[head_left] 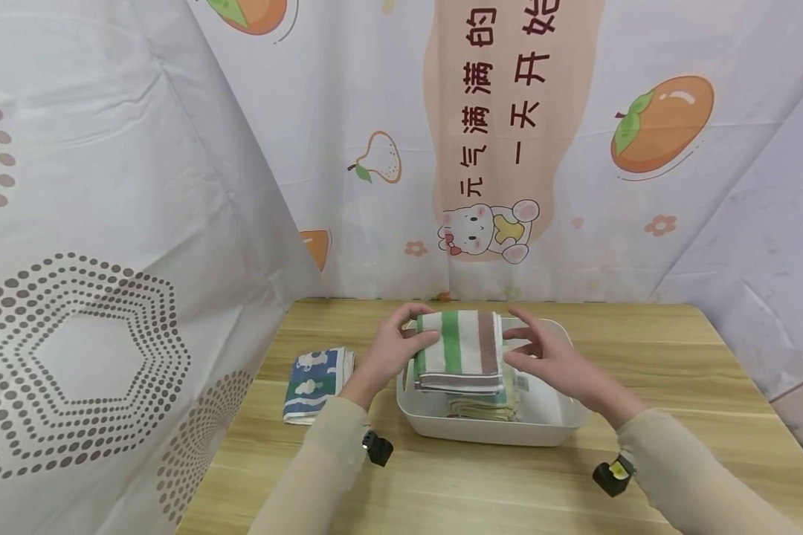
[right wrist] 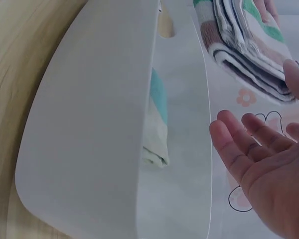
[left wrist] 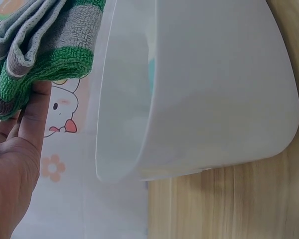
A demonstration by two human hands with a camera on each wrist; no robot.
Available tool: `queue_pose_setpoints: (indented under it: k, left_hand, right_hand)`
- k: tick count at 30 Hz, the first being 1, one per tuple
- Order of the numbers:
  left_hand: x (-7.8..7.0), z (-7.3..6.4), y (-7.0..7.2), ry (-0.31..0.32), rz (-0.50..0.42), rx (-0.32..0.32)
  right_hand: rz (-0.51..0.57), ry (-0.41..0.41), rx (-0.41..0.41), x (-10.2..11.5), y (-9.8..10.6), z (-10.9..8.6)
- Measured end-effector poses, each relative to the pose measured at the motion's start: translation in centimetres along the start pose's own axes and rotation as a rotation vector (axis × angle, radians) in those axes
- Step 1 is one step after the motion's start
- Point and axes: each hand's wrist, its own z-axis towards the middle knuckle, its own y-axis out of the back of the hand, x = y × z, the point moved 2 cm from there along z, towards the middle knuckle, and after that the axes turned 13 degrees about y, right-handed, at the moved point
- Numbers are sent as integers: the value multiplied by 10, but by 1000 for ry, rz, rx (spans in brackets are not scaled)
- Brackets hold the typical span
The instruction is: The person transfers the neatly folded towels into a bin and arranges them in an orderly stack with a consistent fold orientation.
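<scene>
A folded towel (head_left: 462, 345) with green, white and brown stripes is held up over a white plastic bin (head_left: 488, 432). My left hand (head_left: 389, 349) pinches its left side, thumb on top and fingers beneath, as the left wrist view also shows. Just off the towel's right edge, my right hand (head_left: 550, 360) has its fingers spread and holds nothing; in the right wrist view a gap shows between its fingertips (right wrist: 220, 130) and the cloth. Inside the bin lies another folded towel (head_left: 485, 407), pale yellow and teal, partly hidden by the striped one.
A folded blue, green and white towel (head_left: 308, 390) lies on the wooden table (head_left: 462, 490) left of the bin. A printed curtain (head_left: 368, 245) hangs along the table's back edge, and another white curtain (head_left: 120, 245) stands close on the left.
</scene>
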Motion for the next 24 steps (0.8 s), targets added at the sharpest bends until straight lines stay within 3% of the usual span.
queue_pose_setpoints:
  k: [24]
  left_hand:
    - [-4, 0, -8, -33, -56, -8]
  right_hand:
    - [-6, -138, -5, -6, -23, 1]
